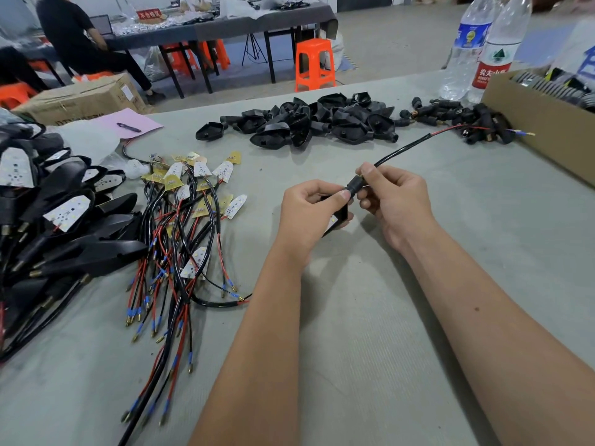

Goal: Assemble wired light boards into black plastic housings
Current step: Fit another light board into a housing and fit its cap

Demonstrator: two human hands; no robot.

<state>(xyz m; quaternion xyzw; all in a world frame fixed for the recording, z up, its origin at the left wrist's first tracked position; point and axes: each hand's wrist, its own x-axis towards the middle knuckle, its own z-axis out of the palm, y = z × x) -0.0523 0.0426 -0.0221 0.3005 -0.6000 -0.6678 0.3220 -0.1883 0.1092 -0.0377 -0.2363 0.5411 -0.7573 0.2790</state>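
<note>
Fingers first: the right hand (394, 201) pinches a black sleeve (354, 185) on the wire between thumb and forefinger, fingers curled tight around it. The left hand (309, 210) wraps a black housing (338, 217), thumb pressed over its neck, and a sliver of white light board (332, 222) peeks out below the palm. Both hands meet above the middle of the surface (370, 333), lifted off it.

From the sleeve the black wire (402, 151) runs out toward the far right corner, splitting into red and black leads near the cardboard box (547, 130) on the right edge.

The step looks like seating the sleeve into the housing's neck with the wire drawn through. To do it well, the right hand should push straight along the neck rather than at an angle, while the left keeps the board flat in its recess so the solder joints are not strained. The wire wants gentle tension, no yanking.

Further out: empty housings (299, 123) are heaped along the far edge, loose wired boards (193, 194) lie left of centre, and finished units (58, 220) are stacked at the left edge.
</note>
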